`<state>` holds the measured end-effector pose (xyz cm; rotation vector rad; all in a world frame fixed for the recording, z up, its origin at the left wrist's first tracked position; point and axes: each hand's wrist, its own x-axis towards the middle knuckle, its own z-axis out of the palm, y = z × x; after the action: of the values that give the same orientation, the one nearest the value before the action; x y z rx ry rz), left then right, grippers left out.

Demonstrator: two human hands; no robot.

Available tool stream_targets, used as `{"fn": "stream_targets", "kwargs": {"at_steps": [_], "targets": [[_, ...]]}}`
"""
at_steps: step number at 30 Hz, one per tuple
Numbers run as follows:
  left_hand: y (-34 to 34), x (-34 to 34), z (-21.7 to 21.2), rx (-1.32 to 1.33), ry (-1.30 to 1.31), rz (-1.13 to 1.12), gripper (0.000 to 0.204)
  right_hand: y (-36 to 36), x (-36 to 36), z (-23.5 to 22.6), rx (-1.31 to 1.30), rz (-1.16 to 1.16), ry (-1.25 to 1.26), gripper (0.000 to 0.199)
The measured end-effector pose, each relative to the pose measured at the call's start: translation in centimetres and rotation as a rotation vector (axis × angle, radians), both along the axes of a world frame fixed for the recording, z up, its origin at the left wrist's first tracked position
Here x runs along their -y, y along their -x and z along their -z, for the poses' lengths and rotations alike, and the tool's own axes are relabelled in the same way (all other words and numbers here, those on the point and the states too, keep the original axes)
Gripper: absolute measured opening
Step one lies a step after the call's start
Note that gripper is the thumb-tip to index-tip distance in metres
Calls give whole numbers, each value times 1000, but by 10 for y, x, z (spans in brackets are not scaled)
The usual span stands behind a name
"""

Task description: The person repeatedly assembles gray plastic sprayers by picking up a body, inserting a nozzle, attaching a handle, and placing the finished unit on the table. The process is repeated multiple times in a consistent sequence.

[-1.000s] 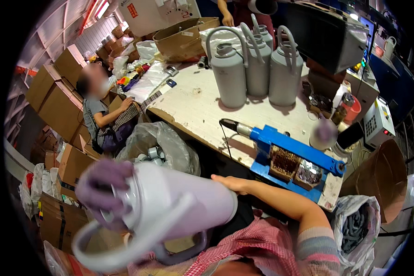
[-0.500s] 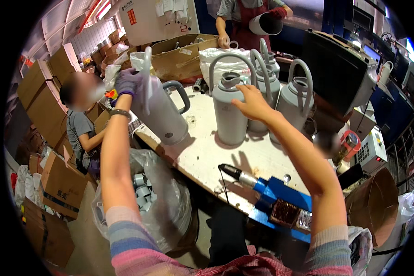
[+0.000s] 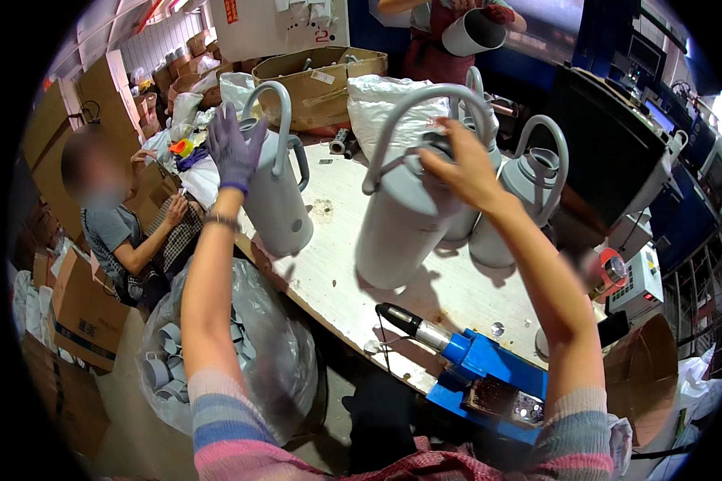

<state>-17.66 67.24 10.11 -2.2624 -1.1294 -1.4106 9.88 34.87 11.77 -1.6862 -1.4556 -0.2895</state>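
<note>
Curled over the neck of the front grey jug (image 3: 405, 232), the bare right hand (image 3: 464, 164) is closing its thumb and fingers around the top, just beneath the raised loop handle. The gloved left hand (image 3: 235, 148) is standing open, its fingers spread wide and pointing up beside the upper part of the left grey jug (image 3: 277, 200); from this angle I cannot tell whether its palm is touching the jug. The front jug is leaning to the right and showing blurred, so its base may or may not be resting fully on the white table (image 3: 329, 232). Three grey jugs are showing plainly: the front one, the left one, and a right one (image 3: 521, 192) standing behind the bare forearm. At least one more is sitting partly hidden behind the front jug. One blue fixture (image 3: 493, 365) is lying along the near edge, carrying one black-handled tool (image 3: 413, 322). Below the edge, one clear plastic bag (image 3: 285, 353) is holding many grey curved pieces (image 3: 171, 365), too overlapped to count. One open carton (image 3: 297, 96) and one white sack (image 3: 397, 104) are standing toward the back. Two other people are working nearby: one is sitting at the left (image 3: 128, 248), and one is standing at the far side, holding one grey cylinder (image 3: 467, 36).
</note>
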Motion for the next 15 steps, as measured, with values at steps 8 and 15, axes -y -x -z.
{"fn": "stream_targets", "kwargs": {"at_steps": [8, 15], "targets": [[34, 264, 67, 1070, 1095, 1286, 49, 20, 253, -13, -528, -480, 22, 90], [51, 473, 93, 332, 650, 1092, 29, 78, 467, 43, -404, 347, -234, 81]]}}
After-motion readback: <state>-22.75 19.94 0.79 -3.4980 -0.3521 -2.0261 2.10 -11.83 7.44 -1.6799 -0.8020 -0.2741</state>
